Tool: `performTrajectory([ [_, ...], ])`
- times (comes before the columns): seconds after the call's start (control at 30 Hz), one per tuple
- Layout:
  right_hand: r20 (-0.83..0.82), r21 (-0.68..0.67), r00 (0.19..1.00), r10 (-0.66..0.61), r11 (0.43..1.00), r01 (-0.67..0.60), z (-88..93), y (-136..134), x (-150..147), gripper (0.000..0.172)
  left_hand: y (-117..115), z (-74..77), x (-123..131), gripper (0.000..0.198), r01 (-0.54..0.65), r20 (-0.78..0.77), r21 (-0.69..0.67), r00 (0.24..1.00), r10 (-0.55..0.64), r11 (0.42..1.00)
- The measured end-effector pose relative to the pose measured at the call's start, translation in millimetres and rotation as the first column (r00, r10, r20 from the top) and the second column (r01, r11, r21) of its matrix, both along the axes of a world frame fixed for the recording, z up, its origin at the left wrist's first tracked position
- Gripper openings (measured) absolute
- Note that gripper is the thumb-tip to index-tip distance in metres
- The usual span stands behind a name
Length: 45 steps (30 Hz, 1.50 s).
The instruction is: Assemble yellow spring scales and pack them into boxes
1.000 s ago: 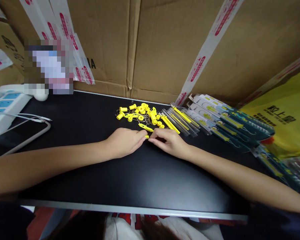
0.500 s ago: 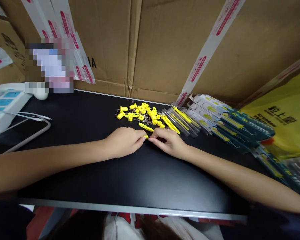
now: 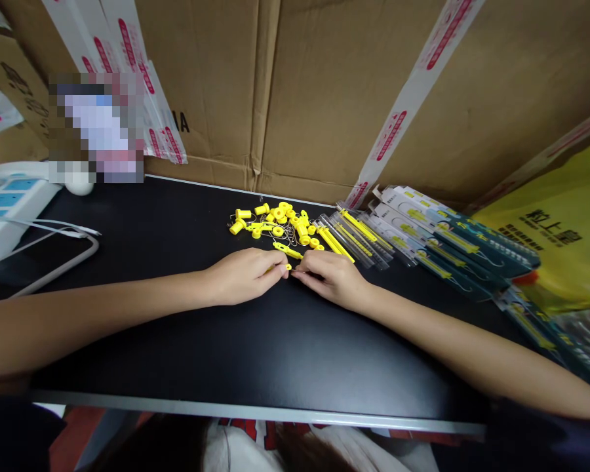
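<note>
- Far left of the fingers: white power strip [image 3: 14, 196], cut off by the frame edge; pale cable [image 3: 61, 262] beside it.
- Left of the fingers and beyond them: pixelated patch [image 3: 96, 128], contents unreadable.
- Left hand [image 3: 248, 276]: thumb and forefinger together, clamped on a small yellow piece [image 3: 288, 267]. Only bits of it show at the fingertips; the rest is covered by the fingers, full shape not determinable.
- Just beyond the fingertips of both hands: heap of yellow parts [image 3: 278, 219] with thin wire among them, individual wires hard to separate; slotted yellow part [image 3: 287, 250] lies on the near side of the heap.
- Right hand [image 3: 329, 278]: thumb and forefinger curled inward, tips close to the piece. Cannot tell whether they grip anything; contact also unclear.
- Beyond the right fingers, to their right: clear tubes [image 3: 356, 236], overlapping, several with yellow strips.
- Farther right: printed packages [image 3: 447, 242], stacked, small print illegible.
- Far right of the fingers: yellow bag [image 3: 555, 226], cut off by the frame edge.
</note>
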State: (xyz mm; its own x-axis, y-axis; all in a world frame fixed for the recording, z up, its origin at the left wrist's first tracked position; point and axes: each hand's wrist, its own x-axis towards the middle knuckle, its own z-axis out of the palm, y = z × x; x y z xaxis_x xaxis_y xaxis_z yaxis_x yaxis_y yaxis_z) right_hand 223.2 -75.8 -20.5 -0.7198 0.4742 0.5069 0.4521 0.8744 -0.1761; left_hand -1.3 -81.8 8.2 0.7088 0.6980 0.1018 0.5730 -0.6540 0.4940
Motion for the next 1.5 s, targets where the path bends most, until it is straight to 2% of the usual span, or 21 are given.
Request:
performTrajectory([
  [0.07, 0.039, 0.035, 0.999, -0.003, 0.999, 0.002, 0.4, -1, 0, 0.022, 0, -0.5, 0, 0.028, -0.005, -0.022, 0.028, 1.0, 0.005, 1.0],
  [0.23, 0.065, 0.059, 0.998, 0.026, 0.998, -0.03, 1.8, -5, -2, 0.021, -9, 2.3, 5, 0.03, -0.011, -0.278, 0.174, 0.959, 0.06, 0.985],
  [0.47, 0.036, 0.054, 0.998, 0.048, 0.997, -0.05, 4.2, -5, -5, 0.021, -13, 8.4, 7, 0.031, -0.002, -0.396, 0.187, 0.915, 0.077, 0.982],
  [0.7, 0.121, 0.121, 0.992, 0.016, 0.992, -0.031, 6.0, -7, -5, 0.019, -14, 11.6, 9, 0.031, 0.01, -0.436, 0.182, 0.897, 0.072, 0.983],
  [0.97, 0.092, 0.104, 0.995, 0.037, 0.994, -0.047, 6.6, -8, -6, 0.021, -15, 12.8, 8, 0.029, 0.052, -0.45, 0.166, 0.893, 0.029, 0.985],
  [1.23, 0.005, 0.02, 1.0, 0.017, 1.0, -0.017, 2.4, -8, -6, 0.021, -15, 8.6, 8, 0.028, 0.049, -0.469, 0.2, 0.881, 0.051, 0.979],
  [1.5, -0.003, 0.015, 1.0, 0.018, 1.0, -0.018, 2.6, -7, -6, 0.019, -15, 7.1, 7, 0.027, 0.052, -0.471, 0.204, 0.881, 0.052, 0.978],
])
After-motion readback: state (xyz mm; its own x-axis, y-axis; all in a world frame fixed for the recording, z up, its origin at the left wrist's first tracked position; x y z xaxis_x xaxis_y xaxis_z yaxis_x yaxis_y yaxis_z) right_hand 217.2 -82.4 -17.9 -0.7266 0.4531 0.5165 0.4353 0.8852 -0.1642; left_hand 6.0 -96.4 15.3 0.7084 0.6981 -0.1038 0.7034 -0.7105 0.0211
